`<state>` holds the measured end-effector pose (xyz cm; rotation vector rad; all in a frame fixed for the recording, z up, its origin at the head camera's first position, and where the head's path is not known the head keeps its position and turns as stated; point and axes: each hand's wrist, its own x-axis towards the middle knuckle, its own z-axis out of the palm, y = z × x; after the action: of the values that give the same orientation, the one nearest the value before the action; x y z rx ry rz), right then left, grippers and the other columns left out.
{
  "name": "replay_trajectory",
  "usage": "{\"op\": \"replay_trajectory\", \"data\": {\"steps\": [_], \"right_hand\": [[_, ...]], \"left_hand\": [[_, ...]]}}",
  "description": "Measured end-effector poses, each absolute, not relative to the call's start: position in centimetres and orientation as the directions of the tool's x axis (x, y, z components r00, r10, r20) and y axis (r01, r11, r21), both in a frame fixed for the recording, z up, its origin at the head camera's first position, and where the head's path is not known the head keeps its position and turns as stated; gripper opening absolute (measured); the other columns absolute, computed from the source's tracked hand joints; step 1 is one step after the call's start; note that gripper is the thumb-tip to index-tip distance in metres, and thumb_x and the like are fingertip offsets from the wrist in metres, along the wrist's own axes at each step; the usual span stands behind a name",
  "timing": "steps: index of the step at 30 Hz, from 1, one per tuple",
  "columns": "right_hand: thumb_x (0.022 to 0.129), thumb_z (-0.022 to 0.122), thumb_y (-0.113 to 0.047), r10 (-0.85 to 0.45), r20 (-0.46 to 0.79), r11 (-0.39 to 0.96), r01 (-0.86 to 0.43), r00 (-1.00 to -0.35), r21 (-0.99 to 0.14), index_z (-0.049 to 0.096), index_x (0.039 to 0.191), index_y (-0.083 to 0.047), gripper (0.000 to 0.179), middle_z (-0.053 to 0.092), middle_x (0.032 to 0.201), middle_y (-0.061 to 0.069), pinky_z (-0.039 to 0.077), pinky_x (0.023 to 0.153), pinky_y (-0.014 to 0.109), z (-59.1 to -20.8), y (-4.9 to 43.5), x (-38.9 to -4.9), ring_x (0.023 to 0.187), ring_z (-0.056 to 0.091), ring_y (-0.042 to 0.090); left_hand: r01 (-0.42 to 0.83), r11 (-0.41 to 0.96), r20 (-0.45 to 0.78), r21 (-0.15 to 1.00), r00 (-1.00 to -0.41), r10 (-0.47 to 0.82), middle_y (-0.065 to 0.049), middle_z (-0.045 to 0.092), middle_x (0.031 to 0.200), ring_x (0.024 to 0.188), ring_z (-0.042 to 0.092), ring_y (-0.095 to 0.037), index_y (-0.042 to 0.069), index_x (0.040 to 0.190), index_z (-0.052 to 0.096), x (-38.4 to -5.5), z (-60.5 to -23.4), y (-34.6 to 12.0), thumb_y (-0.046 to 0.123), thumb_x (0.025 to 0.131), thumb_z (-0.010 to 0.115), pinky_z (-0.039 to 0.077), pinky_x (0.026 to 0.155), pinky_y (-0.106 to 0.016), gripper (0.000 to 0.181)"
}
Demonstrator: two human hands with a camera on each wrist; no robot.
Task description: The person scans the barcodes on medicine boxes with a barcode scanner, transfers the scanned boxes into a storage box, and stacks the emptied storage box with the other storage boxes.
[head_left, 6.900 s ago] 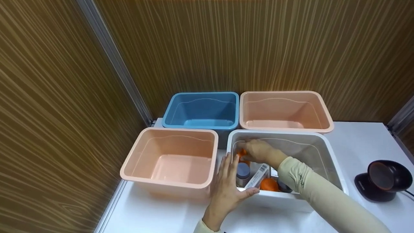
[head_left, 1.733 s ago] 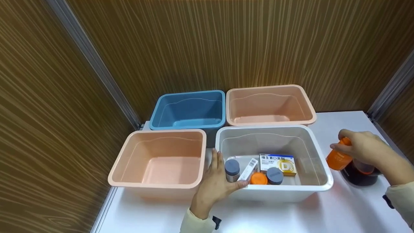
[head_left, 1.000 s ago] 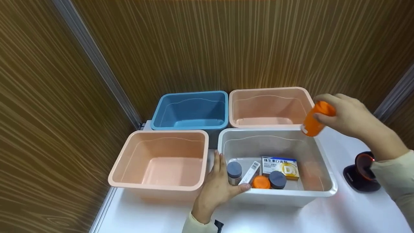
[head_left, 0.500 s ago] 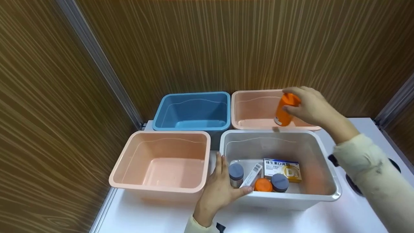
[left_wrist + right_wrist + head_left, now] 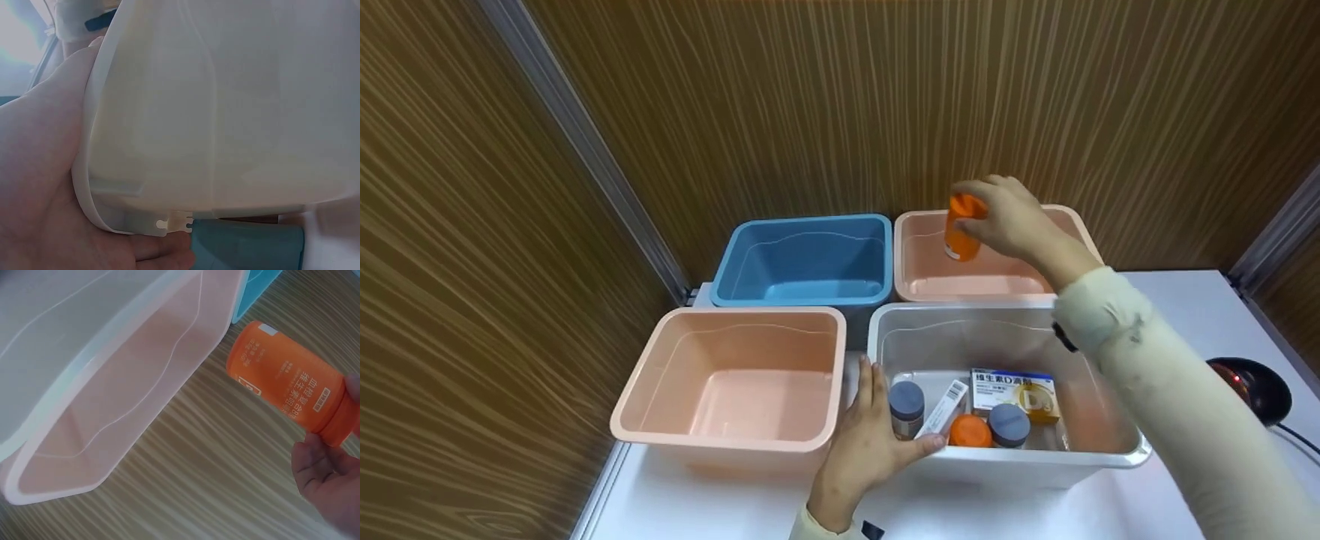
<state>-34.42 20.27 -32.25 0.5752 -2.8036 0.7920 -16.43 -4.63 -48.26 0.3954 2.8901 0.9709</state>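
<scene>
By its cap, my right hand (image 5: 1014,223) grips an orange supplement bottle (image 5: 961,241), its base tilted down. In the head view the bottle overlaps the back right pink bin (image 5: 926,292); its printed label faces the right wrist view. My left hand (image 5: 859,450) rests against the front left corner of the white bin (image 5: 1035,456), fingers straight along the side and thumb over the front rim. Inside stand grey-capped bottles (image 5: 1009,424), an orange-capped bottle (image 5: 970,431), a slim white box (image 5: 943,409) and a vitamin D box (image 5: 1009,391).
A blue bin (image 5: 810,298) stands at the back left, another pink bin (image 5: 720,441) in front of it. At the right, a black scanner (image 5: 1264,394) with a cable sits on the white table (image 5: 1170,300). Wood-grain panels (image 5: 810,105) enclose the back and sides.
My right hand took the orange bottle out of the white bin, held it near the scanner, then carried it left to the back right pink bin. My left hand stays at the white bin.
</scene>
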Motion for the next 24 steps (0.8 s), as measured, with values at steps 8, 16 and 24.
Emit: {"op": "replay_trajectory", "data": {"steps": [8,16,24], "right_hand": [[0.096,0.07,-0.015,-0.279,0.234,0.778,-0.362,-0.931,-0.514,0.053,0.145,-0.008,0.052,0.052,0.133,0.019,0.042,0.099,0.055,-32.1,16.6,-36.4,0.12,0.043,0.038],[0.095,0.072,-0.014,-0.263,0.251,0.762,-0.36,-0.932,-0.539,0.057,0.143,-0.011,0.051,0.055,0.135,0.015,0.043,0.101,0.05,-32.6,12.7,-38.3,0.121,0.044,0.034],[0.095,0.072,-0.014,-0.251,0.293,0.727,-0.379,-0.923,-0.572,0.058,0.141,-0.017,0.049,0.055,0.138,0.009,0.047,0.101,0.042,-33.5,9.6,-39.1,0.121,0.045,0.029]], "left_hand": [[0.22,0.769,0.034,0.601,-0.968,0.25,-0.018,-0.006,0.167,0.148,0.022,-0.038,-0.001,0.16,0.014,-16.3,-48.3,-5.1,0.076,0.073,0.073,0.028,0.116,-0.053,0.13],[0.219,0.77,0.037,0.6,-0.968,0.247,-0.017,-0.008,0.167,0.148,0.024,-0.037,-0.002,0.16,0.013,-16.1,-48.4,-5.2,0.078,0.072,0.072,0.029,0.115,-0.051,0.132],[0.236,0.769,0.066,0.594,-0.967,0.246,-0.022,-0.003,0.166,0.146,0.028,-0.039,-0.005,0.159,0.015,-16.0,-48.3,-5.2,0.078,0.072,0.072,0.031,0.114,-0.051,0.132]]}}
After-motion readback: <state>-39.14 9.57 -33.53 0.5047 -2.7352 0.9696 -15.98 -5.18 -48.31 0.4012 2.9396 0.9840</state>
